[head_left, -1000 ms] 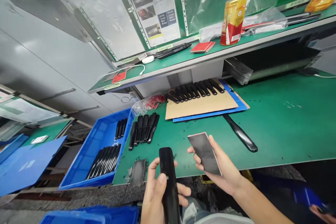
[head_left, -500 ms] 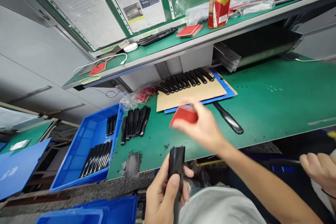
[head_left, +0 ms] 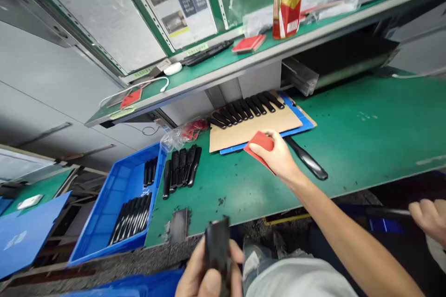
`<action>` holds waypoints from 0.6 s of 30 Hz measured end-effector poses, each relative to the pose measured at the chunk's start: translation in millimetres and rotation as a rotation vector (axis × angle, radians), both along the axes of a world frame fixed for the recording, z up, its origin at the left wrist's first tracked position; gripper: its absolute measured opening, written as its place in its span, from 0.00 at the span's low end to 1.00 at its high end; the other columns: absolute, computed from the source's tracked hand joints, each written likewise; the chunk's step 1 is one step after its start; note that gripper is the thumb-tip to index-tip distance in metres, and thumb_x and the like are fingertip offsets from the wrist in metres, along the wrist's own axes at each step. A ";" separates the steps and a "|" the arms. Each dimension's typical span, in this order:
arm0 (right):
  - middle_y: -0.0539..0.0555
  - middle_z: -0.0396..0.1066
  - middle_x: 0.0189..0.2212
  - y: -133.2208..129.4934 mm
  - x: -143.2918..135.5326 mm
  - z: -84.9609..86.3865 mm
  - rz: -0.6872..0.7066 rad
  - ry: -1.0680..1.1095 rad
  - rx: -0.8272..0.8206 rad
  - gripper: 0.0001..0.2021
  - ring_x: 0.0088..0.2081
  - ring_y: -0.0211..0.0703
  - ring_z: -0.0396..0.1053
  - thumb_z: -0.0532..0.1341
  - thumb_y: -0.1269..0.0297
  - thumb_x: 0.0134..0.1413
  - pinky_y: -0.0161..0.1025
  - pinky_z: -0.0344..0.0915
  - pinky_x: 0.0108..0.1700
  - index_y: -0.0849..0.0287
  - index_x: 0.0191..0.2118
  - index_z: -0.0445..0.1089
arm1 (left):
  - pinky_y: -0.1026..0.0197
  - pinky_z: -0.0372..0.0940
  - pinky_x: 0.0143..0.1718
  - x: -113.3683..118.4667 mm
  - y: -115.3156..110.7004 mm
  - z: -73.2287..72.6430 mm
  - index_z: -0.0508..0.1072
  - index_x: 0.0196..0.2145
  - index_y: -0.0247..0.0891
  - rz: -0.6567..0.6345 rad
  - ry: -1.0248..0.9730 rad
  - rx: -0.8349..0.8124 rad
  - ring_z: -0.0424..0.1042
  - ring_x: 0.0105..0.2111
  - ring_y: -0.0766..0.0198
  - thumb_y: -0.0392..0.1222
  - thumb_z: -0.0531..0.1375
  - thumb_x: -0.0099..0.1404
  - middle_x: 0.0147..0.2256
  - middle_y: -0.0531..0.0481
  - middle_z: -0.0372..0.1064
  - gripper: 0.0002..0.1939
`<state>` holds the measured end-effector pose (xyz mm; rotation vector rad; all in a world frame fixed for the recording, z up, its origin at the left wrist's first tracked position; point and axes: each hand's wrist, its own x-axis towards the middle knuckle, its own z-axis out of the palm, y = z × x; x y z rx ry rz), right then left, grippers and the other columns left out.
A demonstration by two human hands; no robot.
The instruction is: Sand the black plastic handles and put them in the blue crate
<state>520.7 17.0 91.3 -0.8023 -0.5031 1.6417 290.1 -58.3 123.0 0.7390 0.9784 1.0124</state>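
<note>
My left hand (head_left: 209, 274) is closed around a black handle-shaped part (head_left: 218, 246), held upright below the bench edge and slightly blurred. Pinched in my right hand (head_left: 277, 153) is a red pad (head_left: 260, 143), above the green bench near the cardboard sheet (head_left: 254, 132). A row of black parts (head_left: 249, 107) lies on that cardboard. One long black part (head_left: 308, 160) rests on the bench to the right of my right hand. More black parts (head_left: 181, 167) lie grouped on the left of the bench.
A blue bin (head_left: 99, 222) with black parts stands at the left. A grey block (head_left: 179, 226) sits at the bench's front edge. The shelf (head_left: 209, 74) above carries a red and gold can (head_left: 287, 2) and red pads (head_left: 248, 43). Another person's hand (head_left: 430, 218) is at the right.
My right hand has moved right with the red pad, away from the black part. My left hand has moved down and left with the black part still in it.
</note>
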 end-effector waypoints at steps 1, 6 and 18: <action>0.50 0.71 0.38 3.5 0.7 -1.5 0.004 -0.006 -0.007 0.33 0.30 0.39 0.70 0.67 0.43 0.51 0.35 0.69 0.28 0.45 0.62 0.64 | 0.67 0.62 0.18 -2.4 7.1 -1.9 0.78 0.44 0.39 0.021 -0.012 -0.032 0.65 0.18 0.69 0.57 0.67 0.61 0.25 0.48 0.72 0.21; 0.51 0.69 0.43 2.0 -12.0 -12.1 0.079 -0.050 -0.072 0.32 0.34 0.37 0.68 0.68 0.47 0.52 0.33 0.67 0.30 0.42 0.62 0.64 | 0.71 0.62 0.20 -5.7 37.2 -8.7 0.73 0.49 0.39 0.177 0.062 -0.157 0.71 0.20 0.68 0.56 0.67 0.62 0.27 0.49 0.73 0.24; 0.55 0.56 0.70 -5.0 -37.8 4.9 -0.097 -0.985 1.058 0.25 0.64 0.52 0.61 0.57 0.52 0.68 0.55 0.56 0.63 0.41 0.68 0.57 | 0.76 0.63 0.24 5.7 37.1 3.2 0.73 0.54 0.42 0.157 -0.337 -0.293 0.64 0.25 0.76 0.34 0.71 0.59 0.31 0.55 0.66 0.26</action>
